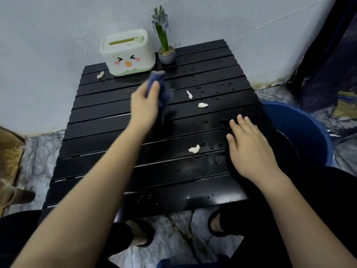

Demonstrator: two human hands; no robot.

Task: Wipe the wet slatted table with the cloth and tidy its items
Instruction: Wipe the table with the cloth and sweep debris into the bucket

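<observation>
The black slatted table (108,120) is dotted with water drops, mostly on its right half. My left hand (144,105) is raised over the table's middle, shut on a blue cloth (158,82) that hangs down blurred. Flat on the table's right edge lies my right hand (249,146), fingers spread, holding nothing. Several white scraps of tissue lie on the slats: one at the back left (100,75), two near the middle (189,94) (202,105), one in front (194,149).
A white and green tissue box (128,53) with a cartoon face stands at the table's back left, a small potted hyacinth (166,53) beside it. A blue basin (305,132) sits on the floor at the right. Wall behind; my feet in slippers under the front edge.
</observation>
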